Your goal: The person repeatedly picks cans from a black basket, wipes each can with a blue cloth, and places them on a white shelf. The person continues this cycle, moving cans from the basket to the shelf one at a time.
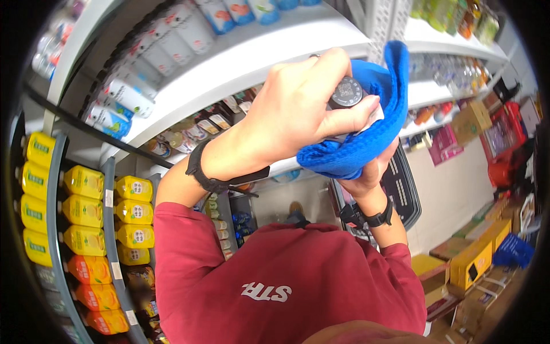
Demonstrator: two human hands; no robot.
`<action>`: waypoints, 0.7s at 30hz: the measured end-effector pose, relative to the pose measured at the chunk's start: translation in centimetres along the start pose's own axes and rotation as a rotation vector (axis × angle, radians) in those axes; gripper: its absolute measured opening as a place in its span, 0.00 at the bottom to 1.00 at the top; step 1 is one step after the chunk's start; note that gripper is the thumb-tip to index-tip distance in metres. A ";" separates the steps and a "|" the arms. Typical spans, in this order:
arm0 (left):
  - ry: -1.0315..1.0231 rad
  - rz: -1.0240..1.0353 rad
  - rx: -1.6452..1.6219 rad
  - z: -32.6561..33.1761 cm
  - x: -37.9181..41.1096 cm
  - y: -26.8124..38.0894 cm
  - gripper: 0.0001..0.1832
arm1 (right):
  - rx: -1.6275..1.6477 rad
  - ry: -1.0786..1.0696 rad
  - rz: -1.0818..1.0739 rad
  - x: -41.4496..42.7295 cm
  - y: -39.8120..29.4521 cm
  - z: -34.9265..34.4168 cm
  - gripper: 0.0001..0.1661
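Note:
A bottle with a dark round cap bearing a printed code points its top towards the camera. My left hand grips it near the cap, with thumb and fingers on opposite sides. A blue cloth wraps around the bottle's body, which is mostly hidden. From below, my right hand holds the cloth and bottle; most of its fingers are out of sight. Both wrists wear dark straps.
White shelves with cans and bottles stand ahead. Yellow juice bottles fill racks at the left. Below my right hand is a dark plastic basket. Cardboard boxes lie on the floor at the right.

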State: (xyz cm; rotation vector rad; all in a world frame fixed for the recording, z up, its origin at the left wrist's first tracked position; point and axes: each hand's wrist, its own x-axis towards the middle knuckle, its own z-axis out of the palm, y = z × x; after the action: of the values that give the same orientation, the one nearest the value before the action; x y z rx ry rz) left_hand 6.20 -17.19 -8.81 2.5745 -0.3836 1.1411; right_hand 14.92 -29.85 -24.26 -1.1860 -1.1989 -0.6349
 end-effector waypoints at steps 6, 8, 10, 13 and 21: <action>0.132 -0.231 0.020 -8.3 -0.8 -4.2 0.16 | -0.164 -0.061 -0.396 1.8 0.7 7.2 0.21; 0.157 -0.459 0.012 -11.4 -0.8 -6.6 0.18 | -0.154 -0.249 -0.340 2.8 1.5 8.3 0.22; 0.173 -0.628 0.107 -14.5 -0.4 -8.9 0.20 | -0.246 -0.307 -0.354 4.1 3.1 8.9 0.27; 0.271 -0.625 0.123 -17.4 -0.3 -11.9 0.23 | -0.398 -0.308 -0.384 8.2 4.3 8.6 0.29; 0.340 -0.751 0.221 -20.2 -2.4 -18.3 0.19 | -0.642 -0.663 -0.462 17.8 7.6 10.0 0.38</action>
State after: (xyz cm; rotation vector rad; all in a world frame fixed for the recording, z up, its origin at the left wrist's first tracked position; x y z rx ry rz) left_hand -2.37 7.43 -0.65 2.2692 0.7581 1.3066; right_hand 23.38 -14.64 -11.11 -1.7515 -1.9468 -1.0713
